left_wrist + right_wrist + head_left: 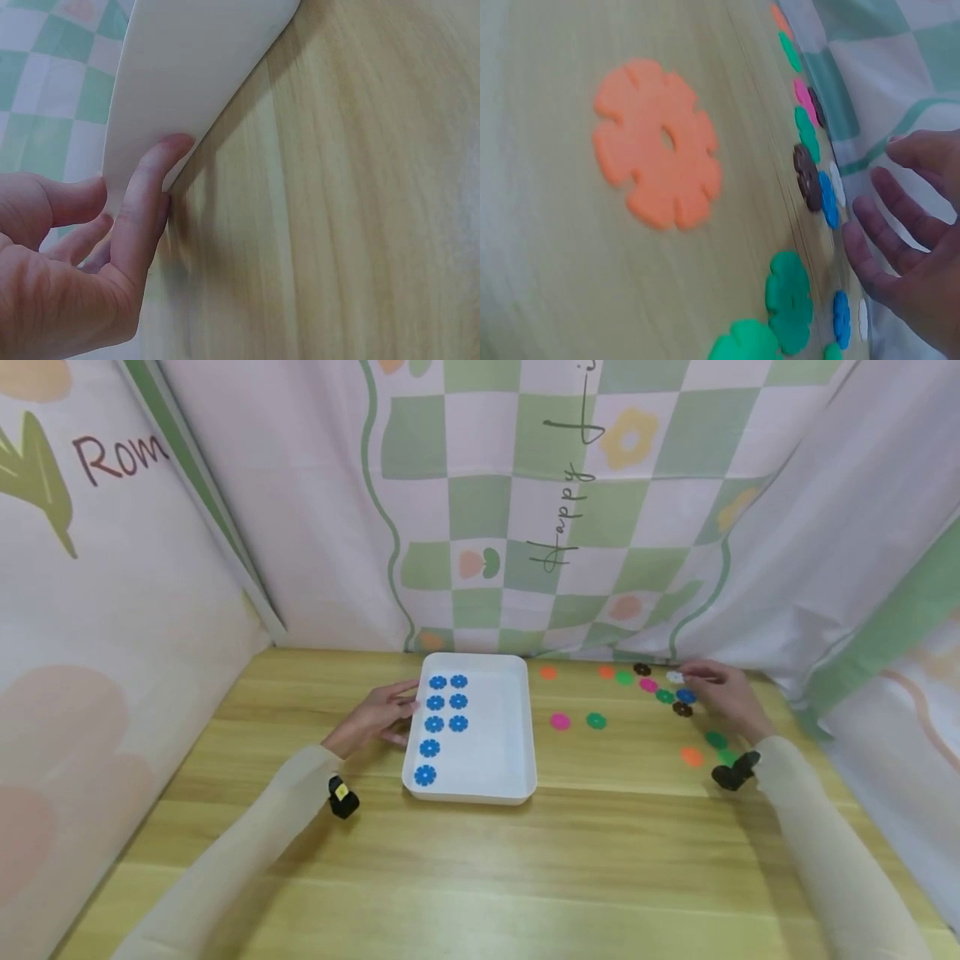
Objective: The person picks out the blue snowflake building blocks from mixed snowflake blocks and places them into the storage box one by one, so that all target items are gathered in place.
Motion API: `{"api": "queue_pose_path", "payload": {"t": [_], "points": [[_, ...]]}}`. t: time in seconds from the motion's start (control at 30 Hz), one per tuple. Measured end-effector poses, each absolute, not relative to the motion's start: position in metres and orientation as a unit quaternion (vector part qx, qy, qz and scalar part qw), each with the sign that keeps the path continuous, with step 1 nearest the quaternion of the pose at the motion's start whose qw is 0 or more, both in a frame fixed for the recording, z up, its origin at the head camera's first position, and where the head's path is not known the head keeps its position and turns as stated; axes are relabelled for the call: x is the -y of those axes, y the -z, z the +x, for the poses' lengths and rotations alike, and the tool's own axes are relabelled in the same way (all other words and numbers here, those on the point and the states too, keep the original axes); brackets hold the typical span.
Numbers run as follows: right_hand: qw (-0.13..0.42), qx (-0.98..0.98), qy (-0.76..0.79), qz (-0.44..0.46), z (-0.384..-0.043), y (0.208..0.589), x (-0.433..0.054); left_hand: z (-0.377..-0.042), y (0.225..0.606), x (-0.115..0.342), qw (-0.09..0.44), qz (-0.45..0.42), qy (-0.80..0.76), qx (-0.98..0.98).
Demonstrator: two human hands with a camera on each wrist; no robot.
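A white rectangular tray holds several blue flower-shaped discs, set in two columns on its left side. My left hand is at the tray's left wall; in the left wrist view its loosely bent fingers touch the outside of that wall. Over at the far right, my right hand hovers beside a white flower disc. Its fingers are spread apart and hold nothing in the right wrist view. A blue disc and a brown disc lie near those fingertips.
Several loose flower discs are scattered right of the tray, among them a pink one, a green one and an orange one. A checked curtain hangs along the back edge of the wooden table.
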State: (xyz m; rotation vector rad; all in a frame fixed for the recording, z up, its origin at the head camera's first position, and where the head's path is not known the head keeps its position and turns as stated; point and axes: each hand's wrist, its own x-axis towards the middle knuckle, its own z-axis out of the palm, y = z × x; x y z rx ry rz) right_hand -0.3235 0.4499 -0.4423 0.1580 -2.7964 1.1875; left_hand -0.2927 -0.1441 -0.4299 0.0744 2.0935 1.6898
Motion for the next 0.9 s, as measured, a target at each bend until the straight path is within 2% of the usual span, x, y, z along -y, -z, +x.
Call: {"api": "queue_pose_path", "payload": {"t": [0.2, 0.37, 0.47, 0.9], "points": [[0.014, 0.93, -0.358, 0.079, -0.322, 0.441, -0.457, -0.293, 0.43, 0.145, 0.222, 0.025, -0.609, -0.761], [-0.071, 0.935, -0.336, 0.091, -0.325, 0.439, -0.463, -0.293, 0.43, 0.145, 0.219, 0.021, -0.606, -0.765], [-0.098, 0.934, -0.325, 0.113, -0.326, 0.439, -0.467, -0.293, 0.43, 0.146, 0.22, 0.022, -0.606, -0.764], [-0.076, 0.938, -0.301, 0.154, -0.327, 0.447, -0.474, -0.295, 0.432, 0.145, 0.222, 0.014, -0.608, -0.762]]}}
